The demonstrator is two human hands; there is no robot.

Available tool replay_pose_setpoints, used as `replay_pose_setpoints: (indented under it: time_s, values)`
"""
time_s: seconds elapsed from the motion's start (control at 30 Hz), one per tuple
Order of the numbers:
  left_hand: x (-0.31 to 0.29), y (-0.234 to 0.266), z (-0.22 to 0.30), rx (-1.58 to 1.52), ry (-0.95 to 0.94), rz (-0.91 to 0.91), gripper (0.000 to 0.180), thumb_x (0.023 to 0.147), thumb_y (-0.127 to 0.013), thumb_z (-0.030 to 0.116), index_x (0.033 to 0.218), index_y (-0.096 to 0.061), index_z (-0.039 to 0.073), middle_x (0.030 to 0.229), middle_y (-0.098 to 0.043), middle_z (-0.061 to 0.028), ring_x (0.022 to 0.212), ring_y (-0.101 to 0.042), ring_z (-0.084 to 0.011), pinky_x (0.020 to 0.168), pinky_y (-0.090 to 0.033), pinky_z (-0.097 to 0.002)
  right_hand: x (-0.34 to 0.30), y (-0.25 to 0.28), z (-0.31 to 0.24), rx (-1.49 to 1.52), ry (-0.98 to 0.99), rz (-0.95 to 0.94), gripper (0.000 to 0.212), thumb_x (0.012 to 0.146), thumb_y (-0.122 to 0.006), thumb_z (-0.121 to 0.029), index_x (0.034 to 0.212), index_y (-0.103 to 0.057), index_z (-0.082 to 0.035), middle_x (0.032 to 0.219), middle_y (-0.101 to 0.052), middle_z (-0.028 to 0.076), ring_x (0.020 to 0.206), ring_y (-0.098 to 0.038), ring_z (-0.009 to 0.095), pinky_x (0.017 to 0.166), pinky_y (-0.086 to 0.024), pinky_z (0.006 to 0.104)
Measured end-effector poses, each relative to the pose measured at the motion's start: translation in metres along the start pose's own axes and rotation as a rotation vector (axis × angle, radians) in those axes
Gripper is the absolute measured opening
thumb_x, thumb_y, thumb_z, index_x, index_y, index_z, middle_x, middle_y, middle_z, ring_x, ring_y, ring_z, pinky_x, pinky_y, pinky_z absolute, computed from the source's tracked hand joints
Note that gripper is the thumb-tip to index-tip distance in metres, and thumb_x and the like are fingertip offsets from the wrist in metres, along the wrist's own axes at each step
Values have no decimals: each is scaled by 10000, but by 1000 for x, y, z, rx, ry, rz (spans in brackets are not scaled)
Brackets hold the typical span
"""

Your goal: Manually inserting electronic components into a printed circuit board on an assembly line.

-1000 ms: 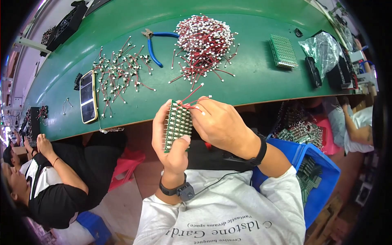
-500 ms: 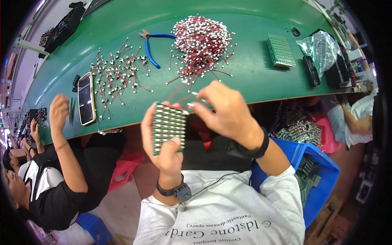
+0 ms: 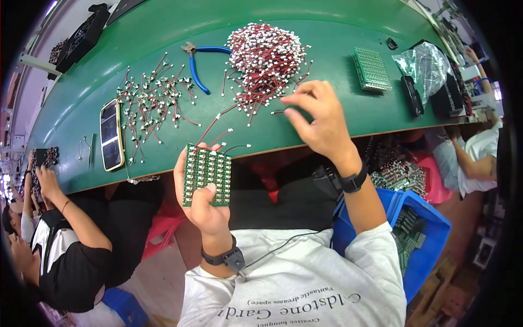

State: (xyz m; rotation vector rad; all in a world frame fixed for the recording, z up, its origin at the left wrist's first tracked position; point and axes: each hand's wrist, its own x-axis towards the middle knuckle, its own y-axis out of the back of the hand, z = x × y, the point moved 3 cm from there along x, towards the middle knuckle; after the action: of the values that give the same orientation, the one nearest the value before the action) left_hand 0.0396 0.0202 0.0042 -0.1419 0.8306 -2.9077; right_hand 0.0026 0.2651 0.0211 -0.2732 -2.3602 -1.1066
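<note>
A person's left hand (image 3: 202, 215) gripped a green circuit-board panel (image 3: 208, 173) at the near edge of a green bench (image 3: 376, 111), the thumb pressed to its face and fingers closed behind. The panel looked light, stiff and flat, likely best taken by its side edges, since the small parts crowding its face could prove fragile. Thin, bendy red leads (image 3: 207, 131) stuck out past its far edge, seemingly safer to pinch at their white plugs than to tug by the wire. Farther out, the right hand (image 3: 316, 119) hovered over the bench, thumb and forefinger parted; whether a single lead (image 3: 277, 113) touched the thumb could not be told. Beyond lay a heap of leads (image 3: 266, 57) and blue-handled pliers (image 3: 196, 73).
</note>
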Motion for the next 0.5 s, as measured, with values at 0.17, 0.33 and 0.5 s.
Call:
replay_pose_setpoints:
  time_s: [0.17,0.33,0.5]
  values:
    - [1,-5,-4,-31,41,-6,746,680,-460,27,1403,-352,-118,1313,-513,-285,1212,-554,-447,1036,-474,-497,-2,-23,-6,-93,89,-36,169,737,-760,-66,890,-688,-73,963,-600,62,953,-551,275,820,-459,400]
    - [4,1,-9,-41,66,-12,734,735,-493,122,1426,-343,-73,1348,-489,-277,1245,-529,-451,990,-509,-535,-9,-22,-19,214,-26,-5,125,844,-679,-9,953,-619,-10,870,-590,81,746,-579,259,667,-471,324]
    - [2,-2,-9,-117,81,24,727,754,-508,156,1440,-356,-31,1366,-489,-256,1280,-499,-441,1037,-464,-545,-20,-21,-61,577,-167,-272,80,910,-574,15,978,-616,11,848,-582,81,700,-577,147,623,-460,283]
